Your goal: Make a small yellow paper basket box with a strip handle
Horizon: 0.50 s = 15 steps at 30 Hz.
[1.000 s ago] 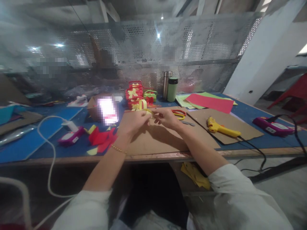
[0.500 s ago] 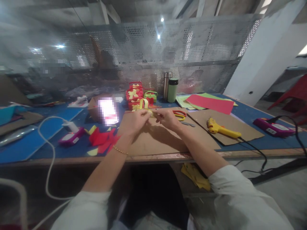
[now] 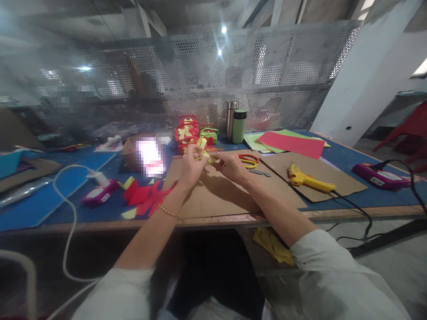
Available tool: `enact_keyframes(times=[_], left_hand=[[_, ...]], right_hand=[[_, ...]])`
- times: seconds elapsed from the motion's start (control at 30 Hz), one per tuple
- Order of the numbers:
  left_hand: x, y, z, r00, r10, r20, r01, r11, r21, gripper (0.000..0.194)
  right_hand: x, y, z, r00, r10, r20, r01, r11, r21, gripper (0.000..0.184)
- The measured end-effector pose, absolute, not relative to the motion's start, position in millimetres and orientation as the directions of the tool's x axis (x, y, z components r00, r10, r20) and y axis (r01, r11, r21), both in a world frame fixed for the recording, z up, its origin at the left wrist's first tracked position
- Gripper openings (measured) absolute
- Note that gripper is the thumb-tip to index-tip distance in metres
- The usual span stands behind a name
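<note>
My left hand and my right hand meet above a brown cardboard sheet, both pinching a small yellow paper strip between the fingertips. The left hand sits slightly higher, its fingers curled round the strip's looped end. A thin gold bracelet circles my left wrist. Just beyond my right hand lie red-and-yellow scissors. Behind the hands stands a stack of small red paper boxes with yellow bows.
A yellow glue gun lies on cardboard at the right, its black cable running off the edge. Red paper scraps lie left of me. Two flasks, coloured paper sheets, pink devices and a white cable sit around the blue table.
Both hands have lifted slightly with the yellow strip, and my left hand has turned upward, bringing the strip's loop higher. The camera view has shifted a little.
</note>
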State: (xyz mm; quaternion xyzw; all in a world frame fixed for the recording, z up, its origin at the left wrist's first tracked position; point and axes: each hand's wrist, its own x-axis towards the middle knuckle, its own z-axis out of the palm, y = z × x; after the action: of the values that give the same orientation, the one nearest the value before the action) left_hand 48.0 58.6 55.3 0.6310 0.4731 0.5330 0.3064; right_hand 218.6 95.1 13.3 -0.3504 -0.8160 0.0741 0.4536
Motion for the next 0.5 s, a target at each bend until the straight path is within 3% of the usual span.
enact_keyframes(times=[0.2,0.33,0.4,0.5], left_hand=[[44,57,57,0.115,0.907,0.406,0.227,-0.422,0.878,0.059],[43,65,53,0.077,0.932,0.354,0.162,-0.362,0.918,0.075],[43,68,51,0.042,0.945,0.324,0.143,-0.326,0.934,0.078],[42,71,48,0.035,0.950,0.310,0.159,-0.312,0.937,0.066]], right_hand=[[218,94,13,-0.335,0.652,0.680,0.542,0.724,-0.427,0.039],[218,94,14,-0.326,0.658,0.679,0.568,0.710,-0.416,0.036],[218,95,13,-0.325,0.657,0.680,0.580,0.707,-0.405,0.036],[219,97,12,-0.328,0.649,0.686,0.592,0.707,-0.386,0.037]])
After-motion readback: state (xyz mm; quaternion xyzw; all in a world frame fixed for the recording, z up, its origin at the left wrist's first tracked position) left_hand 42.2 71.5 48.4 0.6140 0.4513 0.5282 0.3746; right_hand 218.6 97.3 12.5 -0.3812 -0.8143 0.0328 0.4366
